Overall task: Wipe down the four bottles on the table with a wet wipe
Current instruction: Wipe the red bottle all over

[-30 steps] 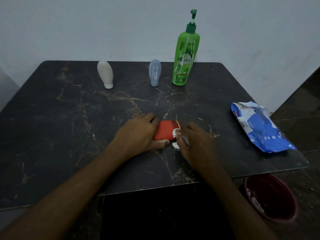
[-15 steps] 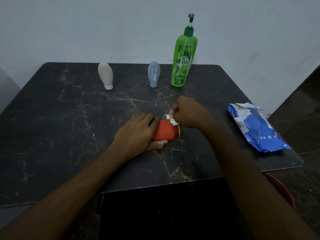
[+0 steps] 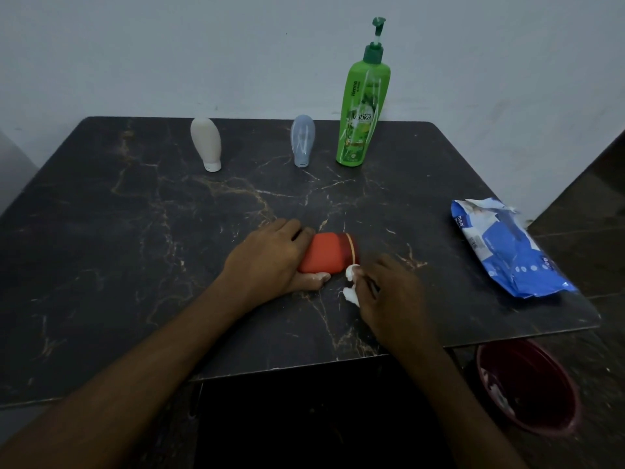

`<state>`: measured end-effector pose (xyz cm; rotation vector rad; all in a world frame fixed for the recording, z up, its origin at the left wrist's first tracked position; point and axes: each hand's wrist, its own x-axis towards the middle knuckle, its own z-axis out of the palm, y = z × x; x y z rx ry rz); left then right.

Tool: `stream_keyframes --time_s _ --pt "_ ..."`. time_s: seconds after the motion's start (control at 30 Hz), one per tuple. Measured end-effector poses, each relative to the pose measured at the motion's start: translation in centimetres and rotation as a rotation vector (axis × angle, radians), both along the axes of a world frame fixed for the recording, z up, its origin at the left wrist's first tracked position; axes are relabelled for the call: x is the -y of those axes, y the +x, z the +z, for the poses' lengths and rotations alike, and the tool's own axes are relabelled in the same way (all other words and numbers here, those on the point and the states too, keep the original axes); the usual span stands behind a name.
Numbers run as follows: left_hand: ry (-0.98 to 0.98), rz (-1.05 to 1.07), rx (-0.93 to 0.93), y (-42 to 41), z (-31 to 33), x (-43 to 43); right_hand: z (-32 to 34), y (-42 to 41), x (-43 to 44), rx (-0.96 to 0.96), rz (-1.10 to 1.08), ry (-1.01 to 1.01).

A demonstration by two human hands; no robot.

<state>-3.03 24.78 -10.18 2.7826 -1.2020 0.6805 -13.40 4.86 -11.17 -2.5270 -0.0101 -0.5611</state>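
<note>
Our left hand (image 3: 267, 262) pinned the red bottle (image 3: 326, 253) on its side at table (image 3: 101, 231) centre so it wouldn't roll. At its 4 o'clock, our right hand (image 3: 392, 292), fingers curled around the wet wipe (image 3: 351, 282), worked the cap end.

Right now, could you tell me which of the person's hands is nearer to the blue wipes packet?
The right hand, holding the wet wipe beside the orange bottle, is nearer to the wipes packet. The left hand grips the bottle farther left.
</note>
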Motion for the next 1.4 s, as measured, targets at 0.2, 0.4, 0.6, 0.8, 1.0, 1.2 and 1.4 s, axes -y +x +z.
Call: stream_keyframes --time_s 0.2,0.4,0.6,0.8,1.0,1.2,1.4 --pt "0.016 0.024 -0.007 -0.2 0.2 0.0 2.7 2.5 0.5 0.093 0.073 0.053" --pt "0.029 0.037 -0.052 0.0 0.4 0.1 1.1 1.5 -0.4 0.035 0.133 -0.132" --pt "0.009 0.068 0.003 -0.9 0.8 0.1 0.2 0.3 0.1 0.054 0.099 -0.055" --pt "-0.031 0.069 0.071 -2.0 1.1 0.3 0.6 -0.6 0.5 0.095 0.010 0.095" --pt "-0.021 0.055 0.120 -2.3 1.1 0.7 1.9 -0.8 0.7 0.191 0.006 0.105" --pt "-0.046 -0.020 0.147 -2.2 0.4 0.4 3.5 1.2 0.1 0.061 0.085 -0.116" --pt "-0.035 -0.028 0.154 -2.4 0.1 0.3 5.3 3.9 -0.4 -0.156 0.064 -0.323"
